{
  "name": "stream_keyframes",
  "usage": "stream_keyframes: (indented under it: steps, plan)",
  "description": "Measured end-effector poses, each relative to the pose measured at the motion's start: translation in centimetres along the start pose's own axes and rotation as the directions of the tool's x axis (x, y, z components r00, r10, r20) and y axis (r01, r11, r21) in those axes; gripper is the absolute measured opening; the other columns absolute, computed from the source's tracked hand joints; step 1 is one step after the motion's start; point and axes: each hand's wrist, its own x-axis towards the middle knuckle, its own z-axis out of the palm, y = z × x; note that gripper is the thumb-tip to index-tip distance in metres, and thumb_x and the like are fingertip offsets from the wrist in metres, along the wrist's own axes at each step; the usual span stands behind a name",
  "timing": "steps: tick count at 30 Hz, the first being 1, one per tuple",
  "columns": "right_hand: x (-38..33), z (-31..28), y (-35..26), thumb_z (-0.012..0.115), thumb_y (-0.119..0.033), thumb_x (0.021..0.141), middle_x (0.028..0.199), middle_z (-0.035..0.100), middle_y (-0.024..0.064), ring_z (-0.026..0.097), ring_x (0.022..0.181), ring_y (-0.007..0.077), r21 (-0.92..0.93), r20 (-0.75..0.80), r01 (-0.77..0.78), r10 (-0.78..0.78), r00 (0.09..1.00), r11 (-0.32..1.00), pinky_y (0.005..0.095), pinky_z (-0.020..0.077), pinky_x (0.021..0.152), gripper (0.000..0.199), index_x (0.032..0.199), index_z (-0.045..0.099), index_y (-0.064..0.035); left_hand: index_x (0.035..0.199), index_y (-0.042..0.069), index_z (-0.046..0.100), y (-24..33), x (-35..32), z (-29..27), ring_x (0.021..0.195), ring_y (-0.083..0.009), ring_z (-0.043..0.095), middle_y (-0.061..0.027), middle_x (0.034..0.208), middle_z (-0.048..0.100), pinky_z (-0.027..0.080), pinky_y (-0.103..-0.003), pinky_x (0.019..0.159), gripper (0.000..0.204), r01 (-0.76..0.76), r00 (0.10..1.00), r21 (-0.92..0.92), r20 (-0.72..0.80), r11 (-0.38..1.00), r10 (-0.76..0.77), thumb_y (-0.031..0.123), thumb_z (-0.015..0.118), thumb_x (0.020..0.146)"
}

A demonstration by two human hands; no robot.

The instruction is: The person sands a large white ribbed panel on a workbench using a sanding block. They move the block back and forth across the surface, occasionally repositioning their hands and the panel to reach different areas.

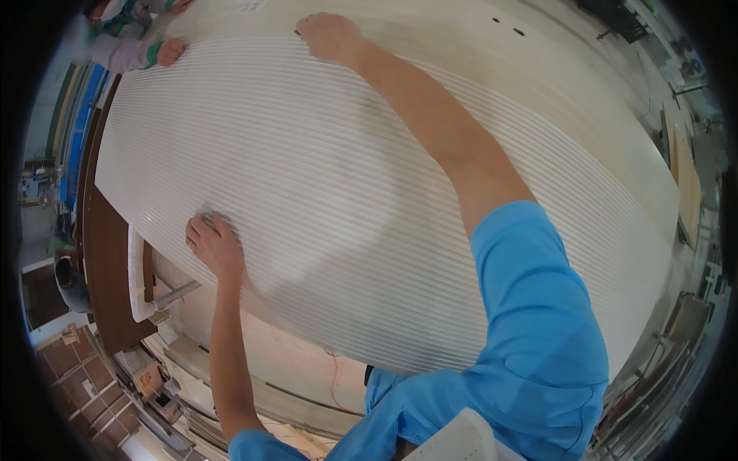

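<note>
A large white ribbed panel [330, 177] with fine parallel grooves fills most of the view, lying flat on a pale worktable [584, 69]. My left hand [215, 244] rests on the panel's near left edge, fingers curled over it. My right hand [332, 37] reaches far across and presses on the panel's far edge, arm stretched out in a blue sleeve. Another person's hand [171, 51] in a pale sleeve with a green cuff holds the far left corner of the panel.
A dark brown board [108, 253] juts out under the panel at the left. A metal bracket [175, 296] sticks out below my left hand. Stacked boards and clutter lie on the floor at lower left. Wood sheets stand at the right edge.
</note>
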Motion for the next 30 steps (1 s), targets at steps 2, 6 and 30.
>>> stream_keyframes:
  steps: [2, 6, 30]
  plan:
    - [-3.3, -1.3, 1.2, 0.056, -0.006, 0.087, 0.111, 0.069, 0.0123, 0.065, 0.111, 0.0329, 0.019, 0.039, -0.056, 0.056, 0.998, 0.998, 0.0461, 0.0534, 0.094, 0.025, 0.11, 0.067, -0.0069, 0.133, -0.007, 0.048, -0.6, 0.1, 0.0, 0.132, -0.0464, 0.04, -0.0269, 0.141, 0.045, 0.035, -0.054, 0.11, 0.048, -0.029, 0.999, 0.01, 0.02, 1.0, 0.029, 0.029, 0.052, 0.103]
    - [-18.5, -7.4, 8.1, 0.056, -0.006, 0.089, 0.11, 0.068, 0.0136, 0.064, 0.11, 0.0338, -0.025, 0.001, -0.059, 0.059, 0.998, 0.998, 0.0447, 0.053, 0.094, 0.023, 0.109, 0.067, -0.0077, 0.133, -0.007, 0.048, -1.5, 0.3, 0.1, 0.131, -0.0464, 0.041, -0.0273, 0.141, 0.045, 0.036, -0.055, 0.109, 0.047, -0.112, 0.994, 0.049, -0.01, 0.993, 0.112, 0.028, 0.051, 0.103]
    - [-3.8, -0.1, 1.1, 0.057, -0.009, 0.089, 0.11, 0.073, 0.013, 0.069, 0.107, 0.0325, -0.013, -0.096, 0.028, -0.029, 0.995, 1.0, 0.0446, 0.057, 0.09, 0.02, 0.103, 0.071, -0.0066, 0.131, -0.007, 0.048, -0.5, 0.1, -0.2, 0.13, -0.0471, 0.041, -0.0266, 0.138, 0.047, 0.034, -0.054, 0.111, 0.046, 0.006, 1.0, 0.016, 0.015, 1.0, -0.007, 0.03, 0.05, 0.103]
